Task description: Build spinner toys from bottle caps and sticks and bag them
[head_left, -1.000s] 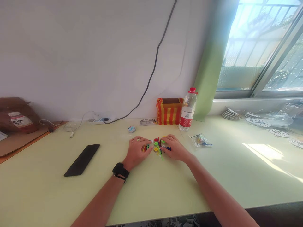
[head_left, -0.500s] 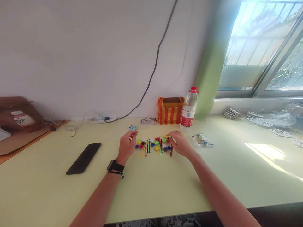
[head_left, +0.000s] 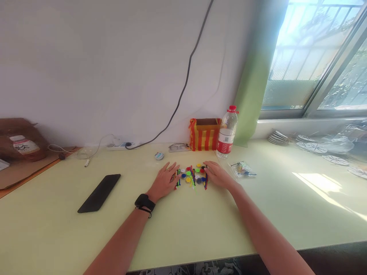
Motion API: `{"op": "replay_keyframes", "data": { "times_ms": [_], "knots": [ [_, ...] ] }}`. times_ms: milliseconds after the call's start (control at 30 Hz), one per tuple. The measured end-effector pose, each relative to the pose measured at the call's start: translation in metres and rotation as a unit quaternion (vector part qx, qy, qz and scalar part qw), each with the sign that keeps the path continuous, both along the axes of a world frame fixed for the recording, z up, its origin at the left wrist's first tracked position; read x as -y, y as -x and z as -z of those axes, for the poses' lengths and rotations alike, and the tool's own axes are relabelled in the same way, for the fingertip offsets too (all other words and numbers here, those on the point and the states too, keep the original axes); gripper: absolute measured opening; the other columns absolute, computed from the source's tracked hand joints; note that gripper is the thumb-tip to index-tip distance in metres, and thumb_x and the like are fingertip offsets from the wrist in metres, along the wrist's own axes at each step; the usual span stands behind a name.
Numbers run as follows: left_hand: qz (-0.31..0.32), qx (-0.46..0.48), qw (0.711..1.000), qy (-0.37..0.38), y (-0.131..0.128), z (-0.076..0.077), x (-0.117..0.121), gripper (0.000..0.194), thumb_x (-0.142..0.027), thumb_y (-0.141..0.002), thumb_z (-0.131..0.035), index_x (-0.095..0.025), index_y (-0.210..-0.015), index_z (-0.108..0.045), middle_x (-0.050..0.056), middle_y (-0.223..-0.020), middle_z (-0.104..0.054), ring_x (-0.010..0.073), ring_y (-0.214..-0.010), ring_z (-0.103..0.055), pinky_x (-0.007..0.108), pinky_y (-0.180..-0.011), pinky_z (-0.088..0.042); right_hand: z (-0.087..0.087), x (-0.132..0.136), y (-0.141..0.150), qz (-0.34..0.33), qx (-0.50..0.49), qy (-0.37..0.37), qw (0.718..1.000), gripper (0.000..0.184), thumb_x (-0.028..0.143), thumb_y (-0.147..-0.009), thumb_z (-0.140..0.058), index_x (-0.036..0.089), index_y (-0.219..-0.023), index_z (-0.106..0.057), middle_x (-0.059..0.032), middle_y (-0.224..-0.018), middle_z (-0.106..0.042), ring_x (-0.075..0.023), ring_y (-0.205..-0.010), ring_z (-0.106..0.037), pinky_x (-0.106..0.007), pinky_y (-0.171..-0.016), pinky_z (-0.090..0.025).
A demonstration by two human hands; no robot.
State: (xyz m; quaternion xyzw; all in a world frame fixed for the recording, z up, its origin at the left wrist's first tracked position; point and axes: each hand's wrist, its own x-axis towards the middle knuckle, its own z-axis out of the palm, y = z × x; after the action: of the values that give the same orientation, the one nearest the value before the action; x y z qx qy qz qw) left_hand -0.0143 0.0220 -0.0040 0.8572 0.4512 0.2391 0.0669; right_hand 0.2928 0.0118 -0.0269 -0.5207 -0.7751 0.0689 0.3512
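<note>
Several small coloured discs (head_left: 188, 180) and thin plastic sticks (head_left: 194, 176) in red, green, yellow, blue and black lie in a cluster on the pale yellow table (head_left: 183, 225). Over the cluster's left end, my left hand (head_left: 166, 179) lies palm down with its fingers spread, hiding the pieces beneath. My right hand (head_left: 217, 174) rests at the right end, fingers stretched out toward the pieces and touching or nearly touching them. A small round tin (head_left: 159, 156) stands behind my left hand.
A black phone (head_left: 99, 193) lies at left. Behind the cluster stand a red-and-yellow striped box (head_left: 204, 138), glasses (head_left: 179, 147) and a large plastic bottle (head_left: 226, 133). A clear bag of small parts (head_left: 243, 170) lies right of my right hand. White patterned discs (head_left: 311, 147) sit farther right.
My left hand has moved right and spread out over the left end of the cluster, covering discs there. My right hand has stayed at the right end, its fingers straighter. The view has shifted slightly.
</note>
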Motion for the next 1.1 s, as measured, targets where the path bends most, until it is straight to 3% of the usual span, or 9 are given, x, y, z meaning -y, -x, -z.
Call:
{"op": "replay_keyframes", "data": {
  "times_ms": [200, 367, 433, 633, 900, 1100],
  "knots": [
    [0.016, 0.011, 0.998, -0.054, -0.018, -0.01, 0.011, 0.032, -0.041, -0.099, -0.055, -0.031, -0.124, -0.073, 0.003, -0.128, -0.073, 0.0322, -0.127, -0.054, 0.052, -0.105, -0.042, -0.007, -0.004, -0.006, 0.029, 0.007, 0.004, 1.0, 0.028, 0.022, -0.097, -0.051, 0.019, -0.117, -0.069, -0.0105, -0.118, -0.072, -0.0274, -0.117, -0.061, -0.045, -0.104, -0.047],
    [0.022, 0.023, 0.999, -0.042, -0.022, -0.012, 0.013, 0.025, -0.041, -0.097, -0.058, -0.031, -0.107, -0.079, 0.003, -0.122, -0.076, 0.0323, -0.118, -0.058, 0.052, -0.099, -0.045, -0.005, -0.005, -0.004, 0.006, 0.023, 0.017, 1.0, 0.028, 0.017, -0.094, -0.054, 0.021, -0.113, -0.074, -0.0097, -0.111, -0.074, -0.0269, -0.112, -0.062, -0.041, -0.099, -0.049],
    [0.022, 0.029, 0.999, -0.039, -0.021, -0.012, 0.014, 0.025, -0.042, -0.096, -0.06, -0.03, -0.108, -0.078, 0.004, -0.124, -0.075, 0.0321, -0.12, -0.058, 0.052, -0.1, -0.045, -0.005, -0.004, -0.002, -0.001, 0.025, 0.022, 0.999, 0.028, 0.018, -0.095, -0.054, 0.021, -0.114, -0.074, -0.0099, -0.111, -0.074, -0.0272, -0.113, -0.062, -0.041, -0.098, -0.049],
    [0.054, 0.002, 0.998, -0.033, -0.022, -0.009, 0.018, 0.042, -0.049, -0.098, -0.058, -0.036, -0.137, -0.065, 0.0, -0.146, -0.062, 0.0334, -0.135, -0.047, 0.054, -0.112, -0.038, -0.008, 0.0, 0.003, -0.019, 0.028, 0.008, 0.999, 0.027, 0.029, -0.098, -0.057, 0.024, -0.119, -0.074, -0.0098, -0.112, -0.073, -0.0275, -0.112, -0.062, -0.042, -0.097, -0.05],
    [0.054, -0.007, 0.998, -0.039, -0.026, -0.004, 0.015, 0.035, -0.044, -0.102, -0.053, -0.035, -0.132, -0.069, 0.0, -0.145, -0.063, 0.0332, -0.134, -0.047, 0.056, -0.111, -0.039, -0.018, 0.005, 0.007, -0.02, 0.027, 0.003, 0.999, 0.019, 0.022, -0.093, -0.062, 0.023, -0.103, -0.078, -0.0092, -0.11, -0.072, -0.0267, -0.11, -0.062, -0.042, -0.096, -0.051],
    [0.059, 0.059, 0.996, -0.045, -0.028, -0.01, 0.019, 0.029, -0.039, -0.098, -0.059, -0.033, -0.122, -0.074, 0.003, -0.129, -0.072, 0.0295, -0.125, -0.055, 0.051, -0.108, -0.044, -0.027, 0.015, 0.015, -0.106, 0.015, 0.029, 0.994, 0.009, 0.03, -0.079, -0.081, 0.026, -0.086, -0.078, -0.0072, -0.108, -0.072, -0.0291, -0.117, -0.06, -0.043, -0.097, -0.052]
  ]
}}
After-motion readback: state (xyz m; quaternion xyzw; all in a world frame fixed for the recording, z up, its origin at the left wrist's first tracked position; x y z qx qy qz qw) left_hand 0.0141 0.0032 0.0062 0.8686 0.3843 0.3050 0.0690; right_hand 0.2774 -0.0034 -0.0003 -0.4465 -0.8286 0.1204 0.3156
